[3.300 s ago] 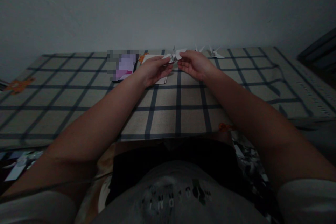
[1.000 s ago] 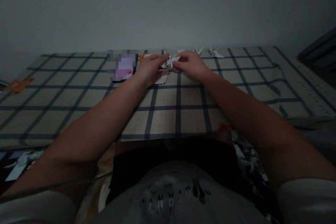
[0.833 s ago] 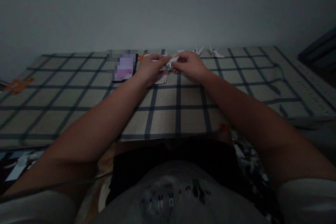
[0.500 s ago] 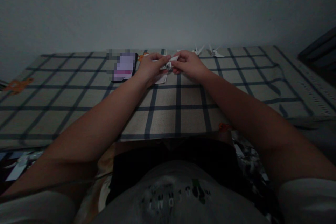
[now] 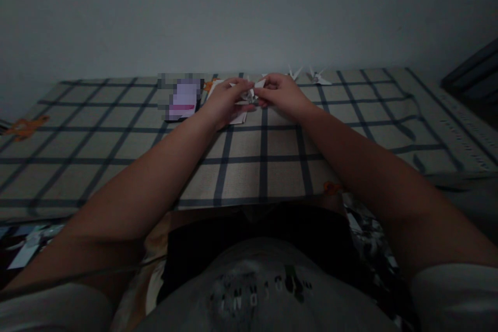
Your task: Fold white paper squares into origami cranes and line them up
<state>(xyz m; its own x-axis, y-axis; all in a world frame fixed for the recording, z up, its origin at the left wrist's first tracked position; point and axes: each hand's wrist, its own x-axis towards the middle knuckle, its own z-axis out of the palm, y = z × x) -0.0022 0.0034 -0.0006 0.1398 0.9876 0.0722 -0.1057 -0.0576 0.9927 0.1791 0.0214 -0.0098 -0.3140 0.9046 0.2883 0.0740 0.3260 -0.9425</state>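
Between both hands is a small white paper crane (image 5: 251, 94), its folded wings and points partly covered by fingers. My left hand (image 5: 229, 97) pinches it from the left, thumb and fingers closed on the paper. From the other side my right hand (image 5: 277, 92) grips a white wing between thumb and fingertips. Under and beside my left hand lies a stack of white paper (image 5: 238, 118) on the cloth. Two finished-looking paper cranes, one nearer (image 5: 294, 73) and one further right (image 5: 319, 78), stand behind my right hand near the wall.
A phone (image 5: 184, 98) with a lit, blurred screen lies left of my left hand. The checked tablecloth (image 5: 243, 166) covers the table, which meets a plain wall (image 5: 249, 15). A dark slatted object (image 5: 472, 70) stands at the right edge.
My left fingers have shifted slightly on the crane, and its paper is turned a little and spread wider. My right hand stays nearly in place, still pinching the wing.
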